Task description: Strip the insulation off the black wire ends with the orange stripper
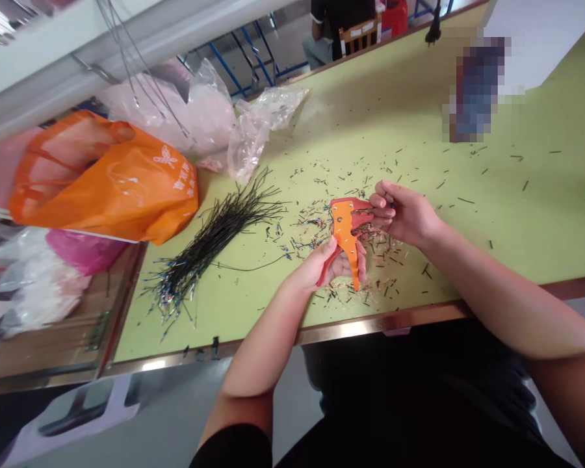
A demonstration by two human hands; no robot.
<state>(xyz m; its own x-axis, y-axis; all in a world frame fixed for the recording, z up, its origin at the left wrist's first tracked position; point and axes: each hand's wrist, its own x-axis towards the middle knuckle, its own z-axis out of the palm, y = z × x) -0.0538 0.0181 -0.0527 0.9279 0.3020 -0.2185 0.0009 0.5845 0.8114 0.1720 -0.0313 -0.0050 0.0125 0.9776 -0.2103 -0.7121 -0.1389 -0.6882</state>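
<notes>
My left hand (327,265) is closed round the handles of an orange wire stripper (345,231), held upright over the green table (409,110). Right beside the tool's jaws, my right hand (403,211) pinches something thin at its fingertips, too small to make out. Under both hands lies a heap of cut wire bits and stripped insulation (370,260). To the left, a bundle of thin black wires (214,237) lies fanned out on the table, apart from both hands.
An orange plastic bag (112,182) and clear plastic bags (253,130) sit at the table's far left. Loose wire scraps are scattered across the table. A person sits on a chair (358,32) beyond the far edge. A blurred dark object (475,88) stands at the back right.
</notes>
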